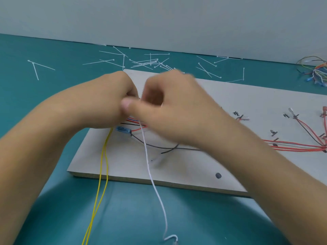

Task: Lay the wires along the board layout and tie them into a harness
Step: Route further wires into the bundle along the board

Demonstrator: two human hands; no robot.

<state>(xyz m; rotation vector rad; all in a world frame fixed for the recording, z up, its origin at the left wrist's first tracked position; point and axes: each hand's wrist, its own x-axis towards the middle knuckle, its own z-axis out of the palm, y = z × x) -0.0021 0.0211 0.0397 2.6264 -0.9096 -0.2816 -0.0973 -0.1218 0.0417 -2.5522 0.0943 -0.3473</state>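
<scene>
A pale layout board (230, 96) lies on the teal table. My left hand (106, 101) and my right hand (169, 106) meet over its left part, fingers curled and pinching a bundle of red, blue and black wires (131, 120) that shows just below them. What sits between the fingertips is hidden and blurred. Two yellow wires (102, 174) and a white wire (154, 183) hang from the hands over the board's front edge towards me. A blue connector (123, 129) with a black wire (159, 147) lies on the board under the hands. Red wires (292, 145) run along the board's right part.
Several white cable ties (145, 62) lie scattered on the table behind the board. A heap of coloured wires (316, 71) sits at the far right near the wall. Black markings (236, 113) and a dark peg (218, 175) mark the board.
</scene>
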